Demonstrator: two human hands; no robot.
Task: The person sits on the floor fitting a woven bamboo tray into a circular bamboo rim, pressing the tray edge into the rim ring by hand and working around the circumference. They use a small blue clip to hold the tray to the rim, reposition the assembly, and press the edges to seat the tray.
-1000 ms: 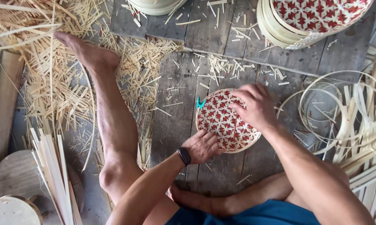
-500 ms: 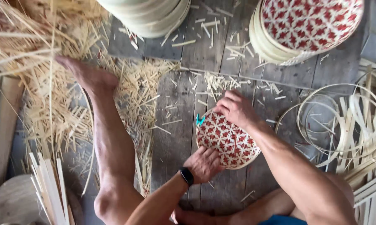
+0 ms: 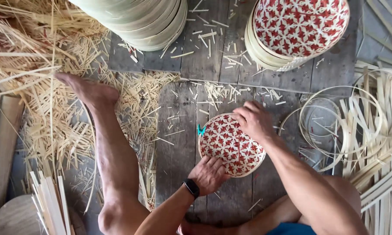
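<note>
A round woven bamboo tray (image 3: 227, 145) with a red and white star pattern lies on the grey plank floor (image 3: 178, 148) in front of me. My left hand (image 3: 210, 174), with a black watch on its wrist, grips the tray's near rim. My right hand (image 3: 253, 120) holds the far right rim, fingers curled over the edge. A small teal clip (image 3: 200, 129) sits on the tray's left rim.
A stack of finished red-patterned trays (image 3: 300, 30) stands at top right, a stack of plain bamboo rims (image 3: 139, 19) at top centre. Loose bamboo hoops (image 3: 330, 126) and flat strips (image 3: 378, 143) lie right. My bare leg (image 3: 109, 148) stretches over straw-like offcuts (image 3: 35, 100) left.
The view has shifted so the stacks show more. Both hands have kept hold of the tray, the right hand moving along the rim to the far right edge; the tray has tilted slightly.
</note>
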